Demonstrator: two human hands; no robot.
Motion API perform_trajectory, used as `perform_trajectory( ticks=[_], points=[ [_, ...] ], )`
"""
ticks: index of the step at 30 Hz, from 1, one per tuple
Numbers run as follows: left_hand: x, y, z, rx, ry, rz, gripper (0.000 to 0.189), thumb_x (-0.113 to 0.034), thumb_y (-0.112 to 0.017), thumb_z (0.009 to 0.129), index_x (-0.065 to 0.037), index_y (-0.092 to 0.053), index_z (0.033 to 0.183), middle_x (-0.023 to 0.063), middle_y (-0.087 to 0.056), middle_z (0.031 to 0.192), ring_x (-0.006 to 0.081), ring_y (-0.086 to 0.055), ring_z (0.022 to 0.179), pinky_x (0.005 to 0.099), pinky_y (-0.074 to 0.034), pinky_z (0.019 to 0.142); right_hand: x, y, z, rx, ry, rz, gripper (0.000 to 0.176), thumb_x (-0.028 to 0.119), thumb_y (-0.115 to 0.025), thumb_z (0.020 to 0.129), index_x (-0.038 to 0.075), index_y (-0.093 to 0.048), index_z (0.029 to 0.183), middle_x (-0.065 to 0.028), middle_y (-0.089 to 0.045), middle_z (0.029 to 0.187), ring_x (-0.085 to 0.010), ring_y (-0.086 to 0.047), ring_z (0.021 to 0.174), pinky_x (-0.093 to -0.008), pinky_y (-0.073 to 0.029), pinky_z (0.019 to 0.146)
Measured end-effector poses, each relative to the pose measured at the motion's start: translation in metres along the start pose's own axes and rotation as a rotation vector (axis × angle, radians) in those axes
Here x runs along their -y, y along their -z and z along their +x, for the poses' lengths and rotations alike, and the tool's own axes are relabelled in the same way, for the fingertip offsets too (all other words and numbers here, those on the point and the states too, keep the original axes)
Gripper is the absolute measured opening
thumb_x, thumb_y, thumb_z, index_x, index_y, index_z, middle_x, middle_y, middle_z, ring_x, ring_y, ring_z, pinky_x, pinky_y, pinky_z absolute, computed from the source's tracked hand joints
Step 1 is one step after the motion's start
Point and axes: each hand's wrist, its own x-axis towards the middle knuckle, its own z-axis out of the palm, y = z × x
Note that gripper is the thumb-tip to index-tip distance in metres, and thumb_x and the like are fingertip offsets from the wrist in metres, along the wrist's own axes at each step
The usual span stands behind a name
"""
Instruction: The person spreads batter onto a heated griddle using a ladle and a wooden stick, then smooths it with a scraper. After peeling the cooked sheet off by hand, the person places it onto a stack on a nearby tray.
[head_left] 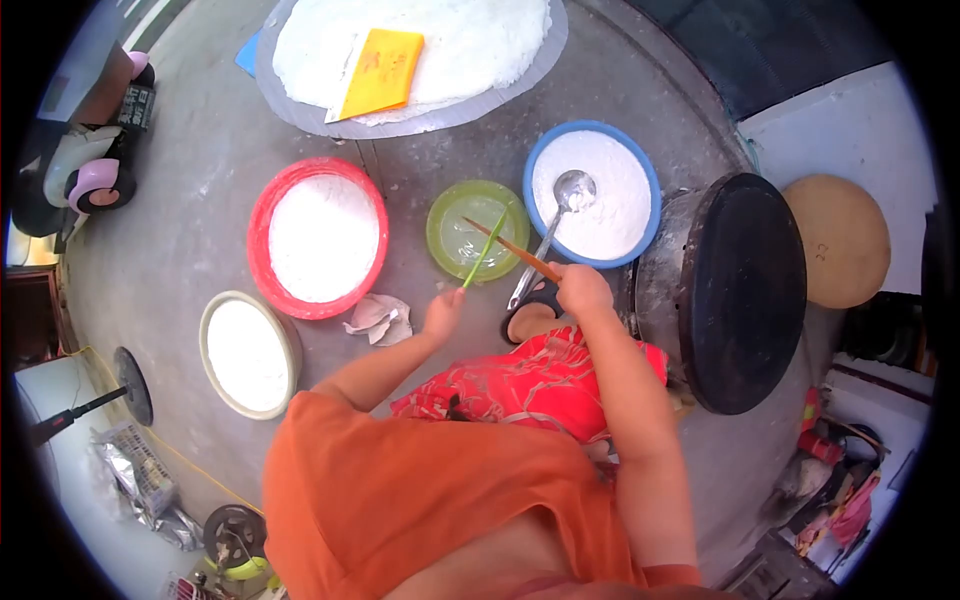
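Note:
My left hand [442,314] is closed on a thin green stick [484,250], which slants up over a green bowl [436,238]. My right hand [583,291] grips a brown wooden stick [515,249] that crosses the green one above the bowl. The bowl's contents look clear or pale. Just right of it, a blue-rimmed basin [652,200] holds white powder, with a metal ladle [574,190] resting in it, its handle over the rim near my right hand. To the left stands a red basin [262,240] of white material.
A cream bucket [290,352] of white material stands lower left, near a crumpled cloth [380,319]. At the top, a yellow packet [384,72] lies on a round white-covered surface [470,50]. A black round griddle [742,295] and a tan disc [836,241] are at right.

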Motion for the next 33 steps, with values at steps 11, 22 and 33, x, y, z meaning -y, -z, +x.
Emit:
perform_trajectory(
  ticks=[11, 22, 33],
  points=[
    [0.013, -0.013, 0.009, -0.127, 0.089, 0.027, 0.042, -0.037, -0.041, 0.089, 0.0, -0.062, 0.087, 0.0252, -0.059, 0.082, 0.0421, -0.056, 0.083, 0.046, -0.044, 0.072, -0.007, -0.001, -0.003, -0.091, 0.081, -0.211, 0.036, 0.013, -0.047, 0.083, 0.032, -0.057, 0.112, -0.0126, -0.059, 0.098, -0.0278, -0.059, 0.091, -0.0381, -0.047, 0.077],
    [0.016, -0.017, 0.022, -0.045, 0.191, 0.155, 0.042, -0.038, -0.043, 0.086, 0.0, -0.059, 0.092, 0.0241, -0.06, 0.087, 0.037, -0.058, 0.085, 0.042, -0.044, 0.077, -0.023, 0.053, -0.055, -0.266, 0.149, -0.232, 0.04, 0.007, -0.051, 0.073, 0.025, -0.061, 0.107, -0.0135, -0.062, 0.085, -0.0304, -0.06, 0.08, -0.0404, -0.047, 0.071],
    [-0.02, -0.012, -0.012, -0.226, -0.092, 0.426, 0.04, -0.027, -0.058, 0.074, -0.007, -0.053, 0.108, 0.012, -0.043, 0.117, 0.0298, -0.033, 0.117, 0.0493, -0.031, 0.09, -0.076, 0.057, -0.089, -0.347, 0.089, -0.081, 0.036, 0.009, -0.055, 0.078, 0.023, -0.059, 0.111, -0.0193, -0.06, 0.085, -0.0363, -0.057, 0.079, -0.0415, -0.046, 0.069]
  ],
)
